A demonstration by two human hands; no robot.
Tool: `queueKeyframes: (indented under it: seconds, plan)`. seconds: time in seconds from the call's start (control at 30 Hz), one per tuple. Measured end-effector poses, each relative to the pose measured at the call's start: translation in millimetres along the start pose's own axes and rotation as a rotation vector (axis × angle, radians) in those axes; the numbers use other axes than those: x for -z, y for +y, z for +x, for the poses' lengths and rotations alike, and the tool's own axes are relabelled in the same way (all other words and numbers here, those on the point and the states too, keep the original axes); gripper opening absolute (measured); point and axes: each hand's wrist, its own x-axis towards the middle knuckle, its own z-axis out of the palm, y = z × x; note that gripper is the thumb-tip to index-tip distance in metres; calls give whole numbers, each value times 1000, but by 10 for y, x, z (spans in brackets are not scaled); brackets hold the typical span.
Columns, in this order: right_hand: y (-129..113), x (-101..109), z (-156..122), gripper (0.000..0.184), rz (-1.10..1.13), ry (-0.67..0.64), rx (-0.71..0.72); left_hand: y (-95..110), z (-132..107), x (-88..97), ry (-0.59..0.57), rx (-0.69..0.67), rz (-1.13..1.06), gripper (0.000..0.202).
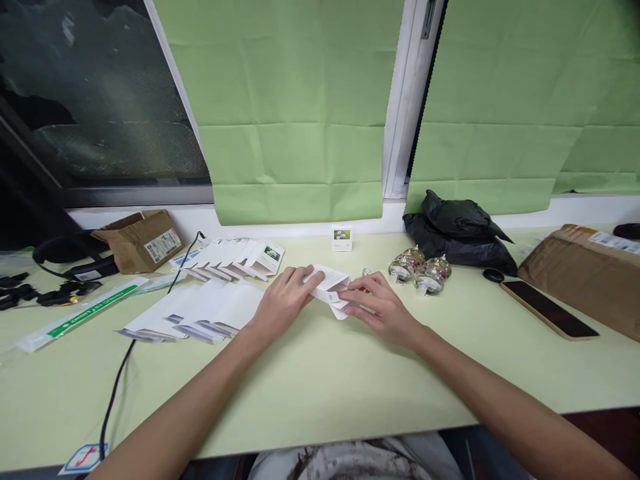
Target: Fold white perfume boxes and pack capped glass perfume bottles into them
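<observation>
My left hand [285,300] and my right hand [377,308] both grip a small white paper box [330,285] just above the pale green table [320,380]. The left fingers wrap its left end; the right fingers pinch its lower right flap, which stands open. Left of my hands lie two fanned rows of flat white box blanks [200,310], the far row [235,257] showing a small printed picture. A finished small white box [342,238] stands upright by the window sill. Several small round glass bottles [420,270] sit right of my hands.
A black plastic bag [457,230] lies behind the bottles. A phone [547,308] and a brown parcel [585,273] lie at the right. At the left are an open cardboard box [140,240], a black cable [117,380], black headphones [70,257] and a long white packet [80,313].
</observation>
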Motion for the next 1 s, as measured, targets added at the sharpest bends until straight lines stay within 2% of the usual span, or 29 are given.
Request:
queueKeyframes:
  seconds: [0.23, 0.37, 0.47, 0.53, 0.6, 0.67, 0.7, 0.73, 0.8, 0.9, 1.0]
  plan:
    - [49, -22, -9, 25, -87, 73, -3, -8, 13, -15, -26, -38, -63, 34]
    - [51, 51, 27, 27, -108, 221, -43, -57, 41, -17, -24, -13, -57, 33]
    - [80, 146, 45, 26, -68, 324, -64, -207, 15, -24, -20, 49, -61, 30]
    - [118, 210, 34, 22, -57, 443, -115, -340, -21, -35, -10, 117, -68, 28]
    - [152, 255, 10, 18, -50, 607, -217, -457, -50, -44, 17, 240, -89, 25]
    - [155, 266, -12, 20, -11, 727, -322, -531, -52, -46, 52, 444, -144, 28]
    - [140, 256, -18, 21, 24, 736, -354, -546, -41, -43, 73, 557, -199, 32]
    - [113, 235, -21, 22, 69, 706, -370, -547, -23, -39, 98, 660, -288, 37]
    - [32, 167, -19, 24, 171, 531, -374, -511, 23, -28, 141, 799, -598, 46]
    - [-98, 21, -15, 27, 295, 157, -366, -378, 84, -17, 111, 867, -1207, 48]
    - [-156, -123, -30, 27, 286, -47, -372, -191, 107, -28, 12, 909, -1574, 46]
